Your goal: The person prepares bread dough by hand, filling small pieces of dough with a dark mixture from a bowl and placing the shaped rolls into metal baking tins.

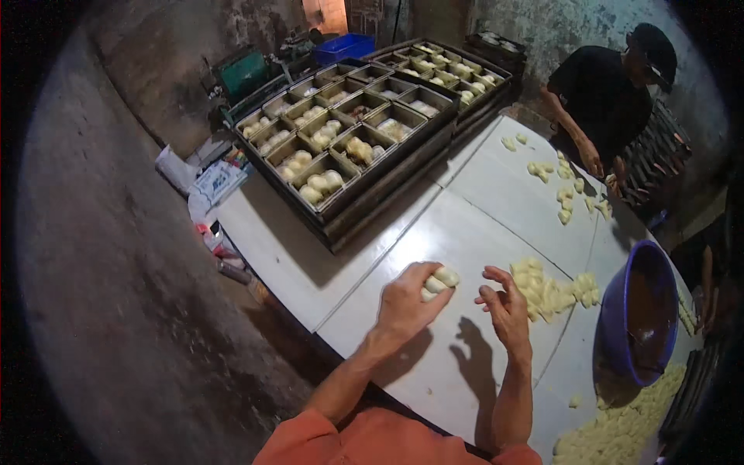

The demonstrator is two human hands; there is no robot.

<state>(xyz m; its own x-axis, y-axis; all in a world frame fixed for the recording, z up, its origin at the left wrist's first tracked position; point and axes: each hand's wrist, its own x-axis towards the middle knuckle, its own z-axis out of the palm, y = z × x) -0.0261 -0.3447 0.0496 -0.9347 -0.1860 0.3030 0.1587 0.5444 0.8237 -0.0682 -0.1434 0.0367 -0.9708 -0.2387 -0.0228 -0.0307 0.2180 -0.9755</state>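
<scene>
— Grip state?
— The left grip is closed on pale dough lumps, pinched between thumb and fingers. The right grip is open, holding nothing, fingers parted and raised just left of a dough pile.

— Position and axis of the held lumps?
— Above the near middle of the worktop; contact with it cannot be told. They form a short row running lower left to upper right — the uppermost lump's own long axis slopes down to the right. The hand hides part of the rest.

— Surface?
— White panels with dark seams. On the right, a purple basin with brown contents, beside a broad spread of dough pieces. Far left, a dark rack of square tins, many holding dough.

— Labels?
— A white bag left of the worktop carries blue print, too small to read.

— Room?
— Stained grey walls; a blue crate behind the rack; a co-worker in a black shirt and cap at the far right, hands near small dough pieces.
</scene>
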